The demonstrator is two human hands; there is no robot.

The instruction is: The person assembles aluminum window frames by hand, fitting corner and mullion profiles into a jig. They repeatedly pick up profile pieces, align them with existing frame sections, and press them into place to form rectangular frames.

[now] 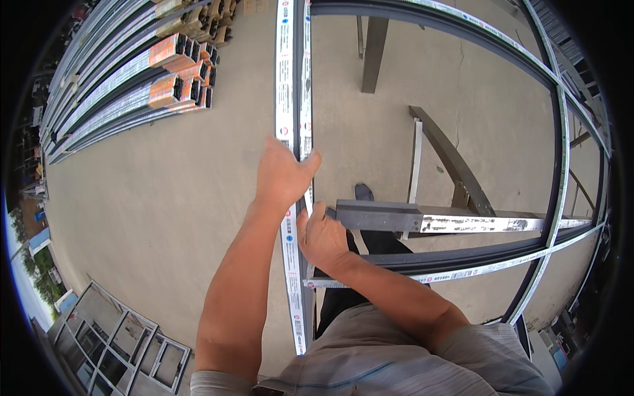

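A large window frame of dark metal profiles, covered with white printed protective film, lies in front of me, raised above the floor. My left hand is closed over its long left bar, thumb stretched across to the inner edge. Just below it, my right hand has its fingers curled against the same bar's inner edge. Anything small between those fingers is hidden. Close beside the right hand is the end of a dark support beam, which runs right beneath the frame.
Long film-wrapped profiles with orange end wrapping are stacked on the floor at the far left. Assembled metal frames lie at the near left. Dark stand legs angle up inside the frame opening. My shoe is on the concrete floor.
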